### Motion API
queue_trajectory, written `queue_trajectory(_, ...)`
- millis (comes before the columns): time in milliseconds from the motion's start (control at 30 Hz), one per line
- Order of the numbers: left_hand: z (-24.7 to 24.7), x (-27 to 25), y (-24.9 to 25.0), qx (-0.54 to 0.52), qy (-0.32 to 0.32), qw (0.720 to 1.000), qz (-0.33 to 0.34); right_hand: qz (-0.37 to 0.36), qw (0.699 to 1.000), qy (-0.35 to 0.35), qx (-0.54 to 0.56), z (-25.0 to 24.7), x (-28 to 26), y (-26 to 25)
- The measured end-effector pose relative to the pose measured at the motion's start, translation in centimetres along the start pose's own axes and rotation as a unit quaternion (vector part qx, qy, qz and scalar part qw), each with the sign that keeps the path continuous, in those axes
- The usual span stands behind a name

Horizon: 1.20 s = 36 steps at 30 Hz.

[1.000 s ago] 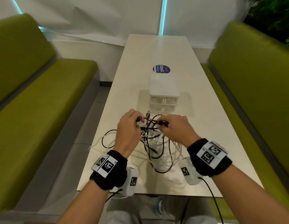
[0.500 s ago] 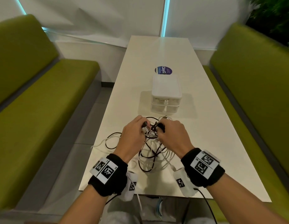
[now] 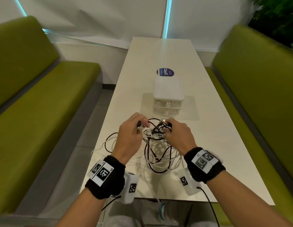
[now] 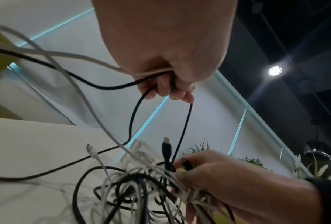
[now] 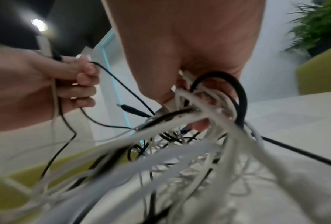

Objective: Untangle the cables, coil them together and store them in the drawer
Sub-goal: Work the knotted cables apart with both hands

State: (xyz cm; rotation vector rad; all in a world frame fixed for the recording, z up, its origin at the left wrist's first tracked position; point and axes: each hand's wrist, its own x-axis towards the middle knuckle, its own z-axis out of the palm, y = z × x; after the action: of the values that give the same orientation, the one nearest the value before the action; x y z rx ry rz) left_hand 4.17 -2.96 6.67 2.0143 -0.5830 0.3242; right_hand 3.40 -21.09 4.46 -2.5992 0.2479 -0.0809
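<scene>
A tangle of black and white cables (image 3: 156, 150) hangs over the near part of the white table (image 3: 216, 145). My left hand (image 3: 132, 133) grips a black and a white cable (image 4: 122, 84), its fingers curled round them. My right hand (image 3: 177, 135) holds the knotted top of the bundle (image 5: 208, 109), with loops draped over its fingers. A black plug (image 4: 166, 147) and a white plug (image 4: 90, 149) stick out of the knot. The white two-drawer box (image 3: 167, 95) stands just beyond the hands, both drawers closed.
Green benches (image 3: 44, 104) run along both sides of the table, the right one (image 3: 257, 95) close to the table edge. A round blue sticker (image 3: 165, 72) lies behind the drawer box. Loose cable loops (image 3: 109, 143) trail left toward the table edge.
Both hands have lifted the knot a little and drawn apart, the left pulling its strands leftward. The hanging loops have gathered closer under the hands.
</scene>
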Motion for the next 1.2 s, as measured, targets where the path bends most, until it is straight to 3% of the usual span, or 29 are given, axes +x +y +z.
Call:
queue_trajectory(200, 0.0, 0.2, -0.4, 0.02, -0.006, 1.0, -0.02, -0.223, 0.961, 0.124, -0.102, 1.2, -2.1, -1.0)
queue_trajectory(267, 0.0, 0.3, -0.5, 0.02, 0.002, 1.0, -0.019, -0.266, 0.952, 0.119, -0.091, 1.5, -2.6, -1.2)
queue_trajectory(400, -0.1, 0.2, 0.2, 0.009, -0.007, 1.0, -0.006, -0.201, 0.979, 0.012, -0.025, 1.7, -2.7, -1.3)
queue_trajectory(533, 0.0, 0.0, 0.4, -0.006, 0.011, 1.0, 0.006, -0.168, 0.986, 0.008, -0.018, 1.3, -2.3, -1.5)
queue_trajectory(700, -0.1, 0.2, -0.1, -0.031, 0.005, 0.998, -0.049, -0.155, 0.986, -0.008, -0.056, 0.6, -2.2, -1.8)
queue_trajectory(867, -1.2, -0.6, 1.2, 0.081, 0.141, 0.986, 0.033, -0.142, 0.988, -0.015, -0.053, 0.2, -2.2, -1.9)
queue_trajectory(900, -1.2, -1.0, 1.4, 0.071, 0.127, 0.988, 0.047, -0.14, 0.989, -0.018, -0.053, 0.1, -2.1, -1.9)
queue_trajectory(967, -0.7, -1.8, 1.3, 0.046, 0.024, 0.998, 0.036, -0.138, 0.989, -0.025, -0.052, -0.2, -2.0, -2.2)
queue_trajectory(1067, 0.6, -2.4, 0.5, 0.126, -0.122, 0.984, -0.004, -0.146, 0.988, -0.019, -0.039, -0.7, -2.1, -2.6)
queue_trajectory(1200, 1.6, -2.2, 0.4, 0.251, -0.163, 0.952, -0.054, -0.148, 0.989, -0.005, -0.002, -2.0, -2.1, -3.1)
